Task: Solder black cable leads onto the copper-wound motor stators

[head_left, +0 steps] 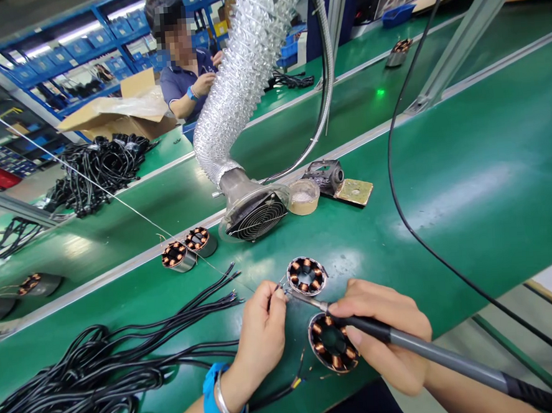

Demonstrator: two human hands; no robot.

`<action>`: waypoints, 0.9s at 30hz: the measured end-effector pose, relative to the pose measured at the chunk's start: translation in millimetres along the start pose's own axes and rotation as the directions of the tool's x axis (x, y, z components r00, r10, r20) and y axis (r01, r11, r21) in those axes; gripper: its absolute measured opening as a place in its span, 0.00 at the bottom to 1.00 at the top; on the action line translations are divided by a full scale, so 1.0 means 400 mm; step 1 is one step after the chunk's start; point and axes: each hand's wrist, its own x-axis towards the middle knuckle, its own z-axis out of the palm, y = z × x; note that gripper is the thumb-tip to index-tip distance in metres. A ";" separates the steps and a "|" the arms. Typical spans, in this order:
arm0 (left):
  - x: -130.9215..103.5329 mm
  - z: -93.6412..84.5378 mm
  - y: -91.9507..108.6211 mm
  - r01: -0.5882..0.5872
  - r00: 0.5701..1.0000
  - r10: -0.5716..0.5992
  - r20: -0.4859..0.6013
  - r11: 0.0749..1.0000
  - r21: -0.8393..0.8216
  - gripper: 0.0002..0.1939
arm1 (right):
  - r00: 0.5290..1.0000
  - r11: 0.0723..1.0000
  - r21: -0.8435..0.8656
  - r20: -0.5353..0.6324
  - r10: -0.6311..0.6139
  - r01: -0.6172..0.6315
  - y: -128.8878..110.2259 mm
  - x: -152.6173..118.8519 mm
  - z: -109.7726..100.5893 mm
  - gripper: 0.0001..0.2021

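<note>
My left hand (265,332) pinches a thin solder wire (131,208), which comes down from the upper left; a dark lead shows at the fingertips too. My right hand (396,330) is wrapped around a soldering iron (434,354), pointing left. Its metal tip meets the wire ends at my left fingertips; exact contact is too small to make out. Just beyond the tip lies a motor stator (306,263) with copper windings. A second stator (336,361) sits below the iron, between my hands. Beside it lies a black cable end (293,383) with coloured leads.
Black cables (90,380) spread over the bench at left. A fume extractor (258,217) hangs ahead. Behind it are a round tub (303,197) and an iron stand (325,177). Two stators (179,259) stand by the rail. A co-worker (186,81) is across the bench.
</note>
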 end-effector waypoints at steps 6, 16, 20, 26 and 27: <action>-0.001 -0.001 0.000 0.004 1.000 -0.004 0.001 1.000 -0.007 0.15 | 1.000 1.000 -0.013 0.013 0.001 -0.001 -0.002 0.006 0.000 0.15; 0.000 -0.001 -0.003 0.005 1.000 -0.005 0.001 1.000 0.000 0.15 | 1.000 1.000 -0.018 0.001 0.019 -0.019 -0.002 0.008 -0.016 0.15; 0.000 -0.001 -0.003 0.012 1.000 -0.012 0.008 1.000 0.000 0.16 | 1.000 1.000 -0.026 0.005 -0.003 0.003 -0.004 0.014 -0.023 0.15; 0.000 0.000 0.001 0.010 1.000 -0.010 0.010 1.000 -0.004 0.15 | 1.000 0.997 -0.081 -0.028 0.000 -0.003 0.016 0.011 -0.056 0.13; -0.001 0.000 0.001 0.008 1.000 -0.008 0.009 1.000 -0.006 0.15 | 0.999 0.995 -0.098 -0.037 -0.007 0.003 0.027 0.011 -0.067 0.13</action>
